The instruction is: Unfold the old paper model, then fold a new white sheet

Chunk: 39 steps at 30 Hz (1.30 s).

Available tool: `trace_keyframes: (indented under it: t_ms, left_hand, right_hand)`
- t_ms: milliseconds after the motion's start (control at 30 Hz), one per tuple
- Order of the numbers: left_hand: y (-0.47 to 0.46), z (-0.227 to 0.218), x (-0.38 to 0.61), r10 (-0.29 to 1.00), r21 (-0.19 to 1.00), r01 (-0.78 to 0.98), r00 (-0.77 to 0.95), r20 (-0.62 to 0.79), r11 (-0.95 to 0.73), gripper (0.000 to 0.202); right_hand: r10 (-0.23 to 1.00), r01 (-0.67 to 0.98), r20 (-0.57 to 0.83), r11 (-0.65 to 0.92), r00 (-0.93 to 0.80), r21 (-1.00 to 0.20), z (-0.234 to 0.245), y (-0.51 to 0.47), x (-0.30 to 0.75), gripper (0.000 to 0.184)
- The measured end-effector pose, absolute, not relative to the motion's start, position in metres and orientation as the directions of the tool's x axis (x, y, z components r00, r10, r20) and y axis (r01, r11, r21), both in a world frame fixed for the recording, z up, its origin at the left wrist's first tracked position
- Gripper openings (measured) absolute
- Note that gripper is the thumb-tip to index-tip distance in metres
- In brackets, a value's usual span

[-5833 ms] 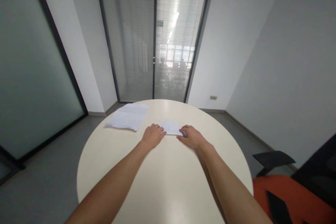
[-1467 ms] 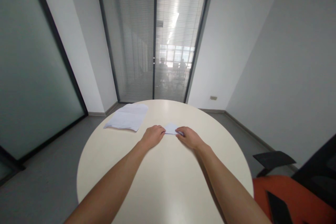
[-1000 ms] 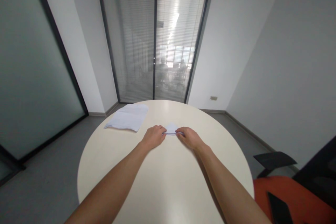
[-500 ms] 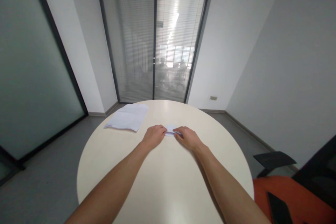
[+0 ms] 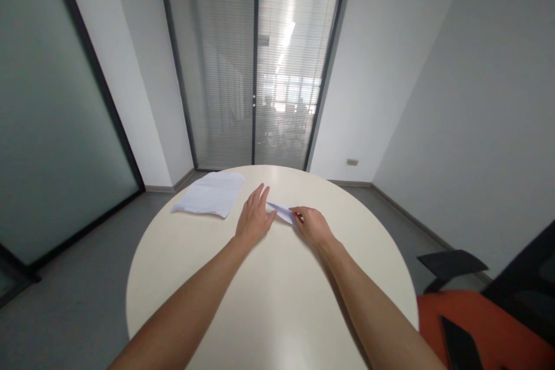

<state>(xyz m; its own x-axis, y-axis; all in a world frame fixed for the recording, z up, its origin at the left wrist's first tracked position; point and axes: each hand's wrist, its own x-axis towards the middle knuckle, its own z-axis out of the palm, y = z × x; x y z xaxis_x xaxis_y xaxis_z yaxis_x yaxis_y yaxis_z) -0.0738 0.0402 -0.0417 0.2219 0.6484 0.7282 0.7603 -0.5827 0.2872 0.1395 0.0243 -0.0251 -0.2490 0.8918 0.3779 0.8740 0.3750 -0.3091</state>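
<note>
A small folded white paper (image 5: 281, 211) lies near the middle of the round cream table (image 5: 269, 300). My left hand (image 5: 254, 218) rests beside the paper's left end with its fingers stretched out flat and its thumb against the paper. My right hand (image 5: 313, 225) pinches the paper's right end between its fingertips. The fold looks narrow and tilted; part of it is hidden under my fingers.
A loose stack of white sheets (image 5: 211, 193) lies at the table's far left. Glass doors with blinds (image 5: 254, 69) stand behind the table. An orange chair (image 5: 477, 329) with a black armrest (image 5: 451, 263) sits at the right.
My left hand has opened, its fingers now stretched forward. The paper has become narrower and tilted since the earlier frames. My right hand stayed pinching its right end.
</note>
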Motion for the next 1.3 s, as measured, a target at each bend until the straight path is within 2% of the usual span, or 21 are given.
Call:
trace_keyframes:
  t_ms: [100, 267, 333, 467, 633, 767, 867, 967, 1133, 1300]
  left_hand:
    - [0.041, -0.046, -0.068, 0.720, 0.407, 0.769, 0.097, 0.687, -0.492, 0.081]
    - [0.034, -0.043, -0.058, 0.895, 0.531, 0.765, 0.130, 0.426, -0.364, 0.044]
    - [0.030, -0.039, -0.054, 0.927, 0.567, 0.761, 0.119, 0.355, -0.314, 0.043]
    - [0.028, -0.036, -0.050, 0.952, 0.607, 0.757, 0.061, 0.301, -0.240, 0.044]
    - [0.037, -0.043, -0.054, 0.955, 0.710, 0.651, 0.087, 0.282, -0.269, 0.044]
    - [0.045, -0.051, -0.057, 0.930, 0.811, 0.460, 0.122, 0.346, -0.362, 0.042]
    - [0.051, -0.056, -0.057, 0.920, 0.857, 0.333, 0.152, 0.362, -0.393, 0.036]
    - [0.055, -0.059, -0.055, 0.925, 0.906, 0.208, 0.175, 0.337, -0.370, 0.033]
    - [0.059, -0.059, -0.056, 0.921, 0.932, 0.083, 0.204, 0.331, -0.353, 0.030]
    - [0.061, -0.058, -0.060, 0.930, 0.952, -0.003, 0.212, 0.298, -0.305, 0.039]
  right_hand:
    - [0.886, 0.841, 0.419, 0.374, -0.200, -0.391, -0.024, 0.026, 0.139, 0.031]
    - [0.856, 0.774, 0.501, 0.402, -0.127, -0.490, -0.018, 0.026, 0.134, 0.029]
    - [0.841, 0.752, 0.526, 0.426, -0.124, -0.503, -0.015, 0.024, 0.130, 0.029]
    - [0.823, 0.718, 0.552, 0.464, -0.134, -0.519, -0.010, 0.020, 0.124, 0.029]
    - [0.829, 0.683, 0.555, 0.446, -0.071, -0.579, -0.015, 0.025, 0.127, 0.031]
    - [0.874, 0.611, 0.482, 0.350, 0.060, -0.710, -0.025, 0.036, 0.136, 0.034]
    - [0.916, 0.473, 0.373, 0.267, 0.144, -0.839, -0.032, 0.044, 0.143, 0.039]
    - [0.942, 0.342, 0.282, 0.209, 0.180, -0.916, -0.036, 0.047, 0.148, 0.044]
    - [0.966, 0.163, 0.185, 0.156, 0.179, -0.974, -0.035, 0.046, 0.149, 0.047]
    - [0.975, 0.052, 0.142, 0.135, 0.168, -0.989, -0.033, 0.044, 0.150, 0.042]
